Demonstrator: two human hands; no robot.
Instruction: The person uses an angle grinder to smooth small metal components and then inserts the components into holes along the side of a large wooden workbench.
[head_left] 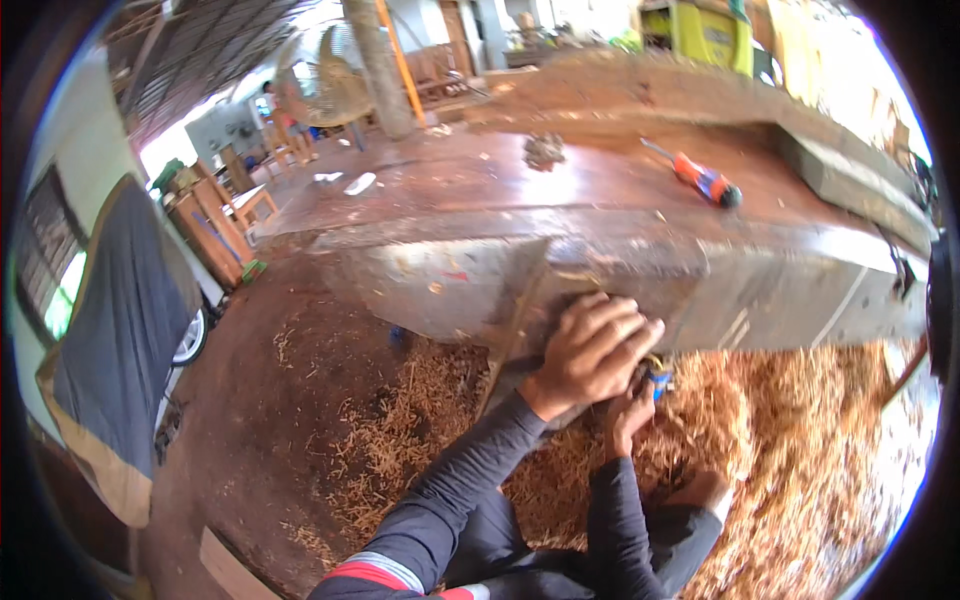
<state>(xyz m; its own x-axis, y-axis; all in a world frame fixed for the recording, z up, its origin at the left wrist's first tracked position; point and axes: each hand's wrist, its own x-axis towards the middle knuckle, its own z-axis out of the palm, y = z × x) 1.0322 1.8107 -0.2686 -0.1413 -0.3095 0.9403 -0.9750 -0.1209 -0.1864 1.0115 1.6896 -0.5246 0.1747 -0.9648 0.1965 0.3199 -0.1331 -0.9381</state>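
Observation:
A wooden board (640, 290) leans against the front of the thick workbench edge (790, 290), its top close to the bench top. Over its face curls my left hand (592, 350), fingers bent and pressing on the wood; the thumb is out of sight. Just below and to the right, my right hand (628, 418) is closed round a small blue object with some yellow (658, 378). Its kind cannot be made out, since the fingers and the left hand cover part of it.
On the bench top lie a red-and-blue-handled screwdriver (705, 180), a clump of shavings (544, 151) and a small white piece (360, 184). Wood shavings (800, 430) cover the floor below. A large fan (325, 75) stands behind; a draped cover (125, 330) hangs at left.

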